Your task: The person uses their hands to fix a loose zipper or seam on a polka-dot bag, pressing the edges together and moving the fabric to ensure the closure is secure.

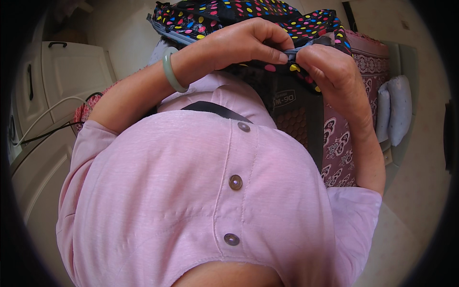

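Observation:
Across my lap at the top of the view spreads a shiny black cloth dotted in several colours, edged with a grey zipper. Whether it is a bag or a cover, I cannot tell. My left hand, with a pale green bangle on its wrist, pinches the zippered edge between thumb and fingers. Close beside it, my right hand is closed on the same edge from the right, its fingertips partly hidden. A small stretch of the zipper shows between the two hands.
Below the cloth stands a dark box with a brown honeycomb pattern. A maroon patterned cover lies right of it, with pale blue cushions farther right. White cabinets and loose cables are at the left.

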Available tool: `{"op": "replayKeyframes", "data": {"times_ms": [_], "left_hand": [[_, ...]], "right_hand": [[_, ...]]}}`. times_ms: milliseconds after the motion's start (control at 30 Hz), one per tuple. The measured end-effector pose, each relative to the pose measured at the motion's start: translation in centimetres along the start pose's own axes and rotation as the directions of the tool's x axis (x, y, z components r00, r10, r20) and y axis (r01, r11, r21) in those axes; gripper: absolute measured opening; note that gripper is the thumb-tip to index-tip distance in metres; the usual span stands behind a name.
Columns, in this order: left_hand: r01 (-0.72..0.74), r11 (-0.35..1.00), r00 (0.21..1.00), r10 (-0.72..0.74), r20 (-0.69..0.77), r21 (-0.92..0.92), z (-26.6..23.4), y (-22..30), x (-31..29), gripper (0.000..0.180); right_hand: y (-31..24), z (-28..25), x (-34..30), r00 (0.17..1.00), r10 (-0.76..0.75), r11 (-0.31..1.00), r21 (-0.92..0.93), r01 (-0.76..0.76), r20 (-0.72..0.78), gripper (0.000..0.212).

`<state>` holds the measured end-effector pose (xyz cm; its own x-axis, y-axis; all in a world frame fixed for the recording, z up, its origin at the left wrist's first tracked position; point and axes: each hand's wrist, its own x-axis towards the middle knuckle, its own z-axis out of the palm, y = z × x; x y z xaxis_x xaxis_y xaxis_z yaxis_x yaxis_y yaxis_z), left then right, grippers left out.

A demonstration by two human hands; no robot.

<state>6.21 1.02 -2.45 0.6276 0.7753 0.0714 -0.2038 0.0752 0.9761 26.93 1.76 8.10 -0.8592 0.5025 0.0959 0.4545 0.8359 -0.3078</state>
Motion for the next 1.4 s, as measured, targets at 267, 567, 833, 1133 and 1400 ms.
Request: {"op": "replayKeyframes", "data": {"times_ms": [267, 567, 833, 1133, 1400], "left_hand": [[0.014, 0.997, 1.0, -0.014, 0.004, -0.081, -0.2, 0.3, 0.3, 0.024], [0.012, 1.0, 0.999, -0.011, 0.036, -0.019, -0.1, 1.0, 0.2, 0.025], [-0.001, 1.0, 0.998, 0.001, 0.063, 0.007, -0.2, 1.2, 0.3, 0.024], [0.028, 1.0, 0.998, -0.029, 0.058, 0.006, -0.2, 1.2, 0.4, 0.026], [0.029, 0.999, 0.999, -0.03, 0.021, 0.034, -0.1, 1.4, 0.2, 0.028]], "right_hand": [[0.3, -0.3, 0.2, 0.998, -0.055, 0.996, -0.079, 0.053, -0.025, 0.016], [0.5, -2.0, 0.0, 0.996, -0.043, 0.999, 0.026, 0.041, 0.074, 0.023], [0.7, -2.5, 0.1, 0.99, -0.062, 0.998, -0.004, 0.063, 0.129, 0.022], [1.0, -2.8, 0.0, 0.984, -0.059, 0.998, -0.008, 0.061, 0.165, 0.021], [0.9, -3.3, 0.4, 0.976, -0.059, 0.998, 0.0, 0.061, 0.208, 0.019]]}}
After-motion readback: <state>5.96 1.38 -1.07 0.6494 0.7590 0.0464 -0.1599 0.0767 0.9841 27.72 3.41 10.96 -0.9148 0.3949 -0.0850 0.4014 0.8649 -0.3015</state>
